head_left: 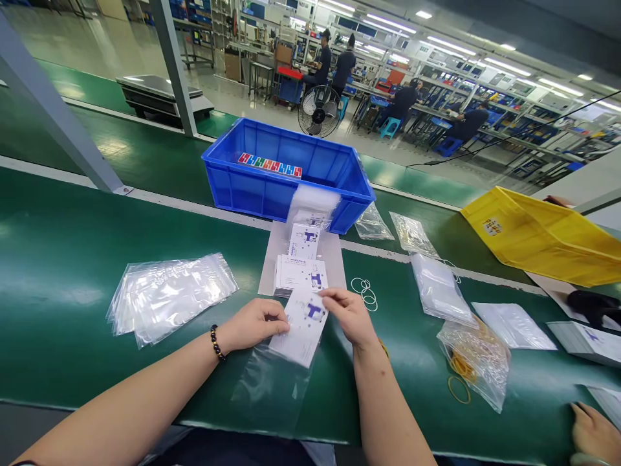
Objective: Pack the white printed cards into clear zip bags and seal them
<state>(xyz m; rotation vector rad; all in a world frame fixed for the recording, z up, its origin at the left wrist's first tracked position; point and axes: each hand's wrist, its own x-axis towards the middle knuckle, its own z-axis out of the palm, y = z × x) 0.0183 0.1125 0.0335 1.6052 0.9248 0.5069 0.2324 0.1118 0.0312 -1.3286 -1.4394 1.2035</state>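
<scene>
Both my hands hold a small white leaflet (305, 320) with a purple mark, above a clear plastic bag (272, 382) lying on the green mat. My left hand (255, 323), with a dark bead bracelet at the wrist, pinches the leaflet's left edge. My right hand (350, 316) pinches its upper right corner. Just beyond lie a stack of similar leaflets (301, 272) and one more leaflet (304, 241) on a grey sheet.
A blue bin (286, 175) stands behind the leaflets. A pile of clear bags (167, 298) lies left. Loose rubber bands (365, 291), more bags (439, 288) and a bag of rubber bands (478, 359) lie right. A yellow bin (543, 236) is tipped at far right. Another person's hand (594, 430) shows bottom right.
</scene>
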